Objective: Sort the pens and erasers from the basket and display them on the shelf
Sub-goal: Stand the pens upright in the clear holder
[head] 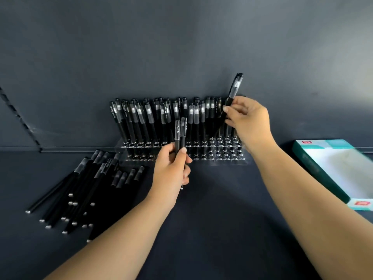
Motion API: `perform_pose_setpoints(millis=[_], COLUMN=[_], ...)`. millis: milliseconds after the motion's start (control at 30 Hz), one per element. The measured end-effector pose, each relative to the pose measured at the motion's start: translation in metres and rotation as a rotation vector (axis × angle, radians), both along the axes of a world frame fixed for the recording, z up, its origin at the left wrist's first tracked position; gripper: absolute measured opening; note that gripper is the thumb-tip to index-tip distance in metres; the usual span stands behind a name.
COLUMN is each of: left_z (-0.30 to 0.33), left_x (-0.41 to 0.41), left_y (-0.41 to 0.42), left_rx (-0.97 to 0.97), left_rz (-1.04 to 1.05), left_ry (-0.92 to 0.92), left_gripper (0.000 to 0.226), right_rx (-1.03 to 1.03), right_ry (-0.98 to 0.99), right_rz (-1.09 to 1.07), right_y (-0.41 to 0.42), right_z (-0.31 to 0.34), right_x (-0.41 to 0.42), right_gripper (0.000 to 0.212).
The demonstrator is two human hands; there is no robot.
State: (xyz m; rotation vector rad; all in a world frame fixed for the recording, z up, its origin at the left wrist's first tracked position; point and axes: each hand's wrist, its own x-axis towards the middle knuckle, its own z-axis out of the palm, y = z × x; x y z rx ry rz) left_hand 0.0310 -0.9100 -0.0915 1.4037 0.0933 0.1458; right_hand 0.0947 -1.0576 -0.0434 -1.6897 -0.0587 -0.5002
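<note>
A clear acrylic pen stand sits on the dark shelf against the back wall. Several black pens stand upright in its holes; the holes at its right front are bare. My right hand pinches one black pen, tilted, above the stand's right end. In front of the stand's middle, my left hand grips two black pens held upright. A loose pile of black pens lies on the shelf at the left.
A teal and white flat box lies on the shelf at the right. The dark shelf surface stretches toward me. A slotted upright rail runs along the back wall at the left.
</note>
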Motion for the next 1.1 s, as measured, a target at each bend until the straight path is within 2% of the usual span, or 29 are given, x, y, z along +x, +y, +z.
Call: perform_pose_setpoints(millis=[133, 267, 467, 700, 933, 1100], left_z=[-0.007, -0.010, -0.011, -0.011, -0.013, -0.014], left_x=[0.001, 0.003, 0.004, 0.006, 0.009, 0.009], left_y=[0.000, 0.003, 0.004, 0.005, 0.006, 0.006], left_rx=[0.072, 0.102, 0.130, 0.099, 0.109, 0.130], left_rz=[-0.026, -0.023, -0.049, -0.048, -0.016, -0.001], left_ry=[-0.112, -0.187, -0.241, -0.227, -0.205, -0.242], left_gripper=[0.013, 0.015, 0.015, 0.014, 0.014, 0.011], right_rx=[-0.054, -0.086, -0.028, -0.296, -0.593, -0.714], right_ry=[0.005, 0.013, 0.098, 0.197, 0.121, 0.109], right_rz=[-0.012, 0.033, 0.150, 0.115, 0.006, -0.015], right_y=[-0.001, -0.002, -0.007, -0.002, 0.001, 0.001], right_z=[0.000, 0.003, 0.010, -0.013, -0.016, -0.015], right_x=[0.001, -0.001, 0.000, 0.003, 0.000, 0.000], right_gripper=[0.023, 0.011, 0.019, 0.011, 0.016, 0.015])
